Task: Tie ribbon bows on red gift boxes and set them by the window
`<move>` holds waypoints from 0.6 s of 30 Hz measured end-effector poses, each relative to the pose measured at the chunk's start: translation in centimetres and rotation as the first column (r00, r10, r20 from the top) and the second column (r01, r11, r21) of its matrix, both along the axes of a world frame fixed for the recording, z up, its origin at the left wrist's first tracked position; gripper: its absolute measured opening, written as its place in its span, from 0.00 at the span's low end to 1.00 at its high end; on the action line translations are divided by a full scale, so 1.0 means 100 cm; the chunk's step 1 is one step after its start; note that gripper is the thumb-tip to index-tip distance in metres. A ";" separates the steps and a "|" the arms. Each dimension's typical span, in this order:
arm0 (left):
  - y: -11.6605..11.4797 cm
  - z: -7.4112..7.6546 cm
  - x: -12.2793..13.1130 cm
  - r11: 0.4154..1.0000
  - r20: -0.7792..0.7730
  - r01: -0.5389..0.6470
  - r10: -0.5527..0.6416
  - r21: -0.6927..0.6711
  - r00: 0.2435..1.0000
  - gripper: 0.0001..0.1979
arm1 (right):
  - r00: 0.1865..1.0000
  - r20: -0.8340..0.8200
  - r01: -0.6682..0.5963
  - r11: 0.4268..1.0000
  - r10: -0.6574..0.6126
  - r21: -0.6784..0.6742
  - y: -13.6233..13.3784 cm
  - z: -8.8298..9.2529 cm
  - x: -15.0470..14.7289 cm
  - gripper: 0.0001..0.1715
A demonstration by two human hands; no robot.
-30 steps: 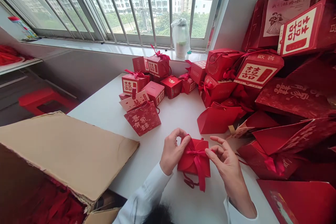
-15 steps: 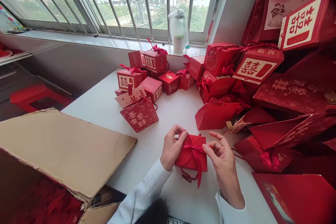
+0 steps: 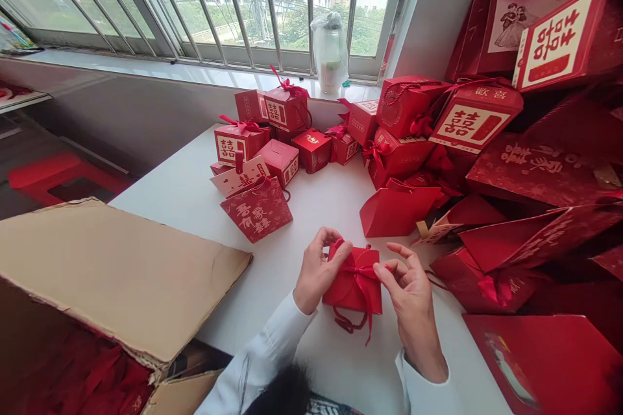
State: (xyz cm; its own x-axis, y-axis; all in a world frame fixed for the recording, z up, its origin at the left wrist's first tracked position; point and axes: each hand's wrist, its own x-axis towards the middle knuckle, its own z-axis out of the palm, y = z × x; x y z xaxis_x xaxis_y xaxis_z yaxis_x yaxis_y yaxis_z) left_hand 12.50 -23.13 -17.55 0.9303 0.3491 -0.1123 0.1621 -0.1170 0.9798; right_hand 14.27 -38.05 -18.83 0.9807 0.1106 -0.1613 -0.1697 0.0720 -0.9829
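Observation:
A small red gift box [image 3: 343, 297] lies on the white table in front of me, with a cord handle [image 3: 346, 324] at its near side. Across its top runs a red ribbon [image 3: 361, 280], tied at the middle, one tail hanging over the near edge. My left hand [image 3: 318, 269] is at the box's left side, thumb and forefinger pinched on a part of the ribbon. On the right, my right hand [image 3: 409, 295] pinches another part of the ribbon between thumb and forefinger, its other fingers raised.
Red gift boxes [image 3: 280, 165] stand at the table's back, beside a red bag [image 3: 257, 207]. Many more red boxes and bags [image 3: 525, 168] pile up on the right. An open cardboard box [image 3: 121, 279] with red items inside is at left. A plastic-wrapped cup [image 3: 331, 55] stands on the windowsill.
The view has shifted slightly. Both hands keep their pinch on the ribbon, and the box stays in nearly the same place.

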 end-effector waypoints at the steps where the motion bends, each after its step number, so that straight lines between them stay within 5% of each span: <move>1: 0.000 0.002 -0.002 0.999 -0.005 0.023 -0.023 0.032 1.000 0.13 | 1.000 0.003 -0.006 1.000 0.006 -0.010 0.000 0.000 0.000 0.28; 6: -0.001 0.008 -0.009 0.984 0.006 0.105 -0.107 0.146 0.994 0.22 | 1.000 0.004 -0.022 1.000 0.022 0.009 -0.002 0.001 0.000 0.28; 14: 0.007 0.011 -0.012 0.977 -0.002 0.213 -0.213 0.001 0.977 0.27 | 0.999 -0.006 -0.039 0.999 0.039 0.032 -0.005 0.002 0.000 0.29; 18: 0.002 0.011 -0.012 0.982 0.004 0.172 -0.173 0.080 0.985 0.31 | 0.998 0.009 -0.057 0.998 0.057 0.026 -0.004 0.004 0.000 0.28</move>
State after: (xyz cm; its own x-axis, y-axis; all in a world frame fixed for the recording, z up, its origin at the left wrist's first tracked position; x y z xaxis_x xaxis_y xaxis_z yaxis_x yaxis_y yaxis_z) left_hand 11.26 -22.93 -16.45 0.9784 0.1905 -0.0804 0.1223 -0.2196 0.9679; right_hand 14.30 -38.48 -18.40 0.9741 0.1702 -0.1491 -0.1658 0.0886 -0.9822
